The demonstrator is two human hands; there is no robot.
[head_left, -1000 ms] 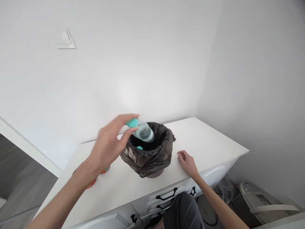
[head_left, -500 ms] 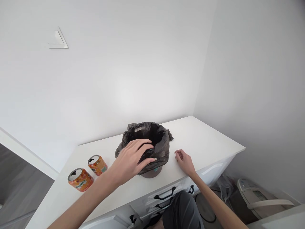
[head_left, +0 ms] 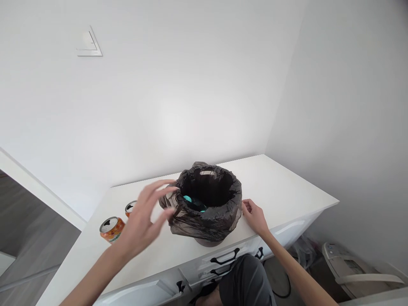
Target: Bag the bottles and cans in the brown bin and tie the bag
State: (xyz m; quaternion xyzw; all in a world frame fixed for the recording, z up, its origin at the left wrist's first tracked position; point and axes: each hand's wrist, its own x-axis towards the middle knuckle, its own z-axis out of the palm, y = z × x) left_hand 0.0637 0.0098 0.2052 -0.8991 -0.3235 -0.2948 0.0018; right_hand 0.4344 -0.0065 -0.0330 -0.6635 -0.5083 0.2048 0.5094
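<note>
A small bin [head_left: 208, 243] stands on the white counter, lined with a black bin bag [head_left: 219, 221] folded over its rim. Inside it, near the left wall, shows a teal-and-dark object [head_left: 187, 198] I cannot make out. My left hand [head_left: 143, 223], slightly blurred, hovers at the bag's left edge with fingers spread and nothing in them. On the counter at the bag's right side rests my right hand [head_left: 256, 217], its fingers curled with nothing visible inside. Two opened orange soda cans stand to the left: a nearer can [head_left: 111, 229] and a farther can [head_left: 130, 207], partly hidden by my left hand.
Black handles [head_left: 225, 256] mark the drawers of the white counter [head_left: 287, 191] below. A wall [head_left: 191, 85] with a light switch [head_left: 91, 44] rises behind. On the floor at right sits a beige appliance [head_left: 350, 267] beside a clear plastic bag [head_left: 302, 250].
My left hand has drawn back leftward from over the bin's mouth, uncovering the teal object. The bin now stands closer to my right hand, which stays curled.
</note>
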